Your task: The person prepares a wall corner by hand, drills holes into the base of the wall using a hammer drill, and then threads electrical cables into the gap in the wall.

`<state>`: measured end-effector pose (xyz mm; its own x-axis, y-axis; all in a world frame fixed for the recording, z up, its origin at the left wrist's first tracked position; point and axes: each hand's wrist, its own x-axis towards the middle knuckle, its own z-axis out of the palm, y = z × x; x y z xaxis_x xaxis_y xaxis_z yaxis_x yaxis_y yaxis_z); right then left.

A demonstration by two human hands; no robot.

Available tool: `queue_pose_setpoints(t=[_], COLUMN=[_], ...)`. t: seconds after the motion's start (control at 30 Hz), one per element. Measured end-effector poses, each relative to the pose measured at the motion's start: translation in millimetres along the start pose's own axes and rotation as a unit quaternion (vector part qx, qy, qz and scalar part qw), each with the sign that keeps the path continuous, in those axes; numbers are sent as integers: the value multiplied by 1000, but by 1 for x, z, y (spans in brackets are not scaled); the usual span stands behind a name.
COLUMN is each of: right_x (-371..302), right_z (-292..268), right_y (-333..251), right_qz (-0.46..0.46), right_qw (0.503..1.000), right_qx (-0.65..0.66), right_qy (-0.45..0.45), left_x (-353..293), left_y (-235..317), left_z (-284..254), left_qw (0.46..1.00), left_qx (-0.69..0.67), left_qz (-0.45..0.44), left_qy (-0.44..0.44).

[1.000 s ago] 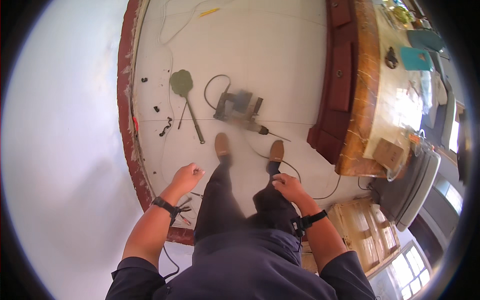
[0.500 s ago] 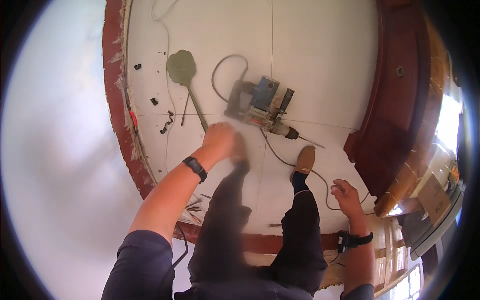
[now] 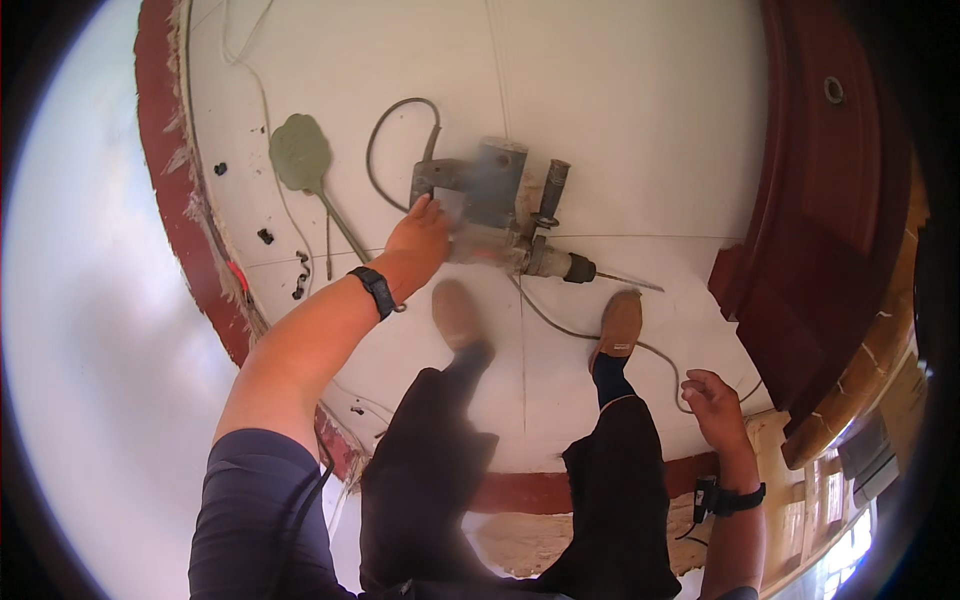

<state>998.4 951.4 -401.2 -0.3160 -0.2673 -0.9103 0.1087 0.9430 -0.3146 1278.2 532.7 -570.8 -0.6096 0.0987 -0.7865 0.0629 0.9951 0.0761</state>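
A corded rotary hammer drill (image 3: pixel 545 262), with a blue motor housing and a long bit, lies on pale floor tiles ahead of my feet. My left hand (image 3: pixel 418 240) has reached its rear handle (image 3: pixel 424 180). The fingertips meet the handle's near end, but blur hides whether they wrap round it. My right hand (image 3: pixel 715 408) hangs at the lower right with loosely bent fingers apart, holding nothing visible. A black side grip (image 3: pixel 553 187) sticks up from the drill beside the chuck.
A green fly swatter (image 3: pixel 300 152) lies left of the drill. Small black scraps (image 3: pixel 265 236) and a thin white cable (image 3: pixel 268 110) are on the floor nearby. The drill's cord (image 3: pixel 560 325) runs past my right shoe (image 3: pixel 622 320). Dark red woodwork (image 3: pixel 800 250) borders the right side.
My left hand has moved forward from beside the swatter's stick to the drill's rear handle. The whole view has shifted slightly. My right hand still hangs low at the right.
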Motion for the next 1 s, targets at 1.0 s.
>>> queue_pose_setpoints(t=[1.0], right_x=[-55], right_z=[-5], right_y=[14], right_qz=[-36], right_qw=[996], right_qx=[80], right_qy=[-5], left_x=[-78], left_y=[78], left_z=[-101], left_qw=[854], left_qx=[-338], left_qz=[296], left_qy=[-265])
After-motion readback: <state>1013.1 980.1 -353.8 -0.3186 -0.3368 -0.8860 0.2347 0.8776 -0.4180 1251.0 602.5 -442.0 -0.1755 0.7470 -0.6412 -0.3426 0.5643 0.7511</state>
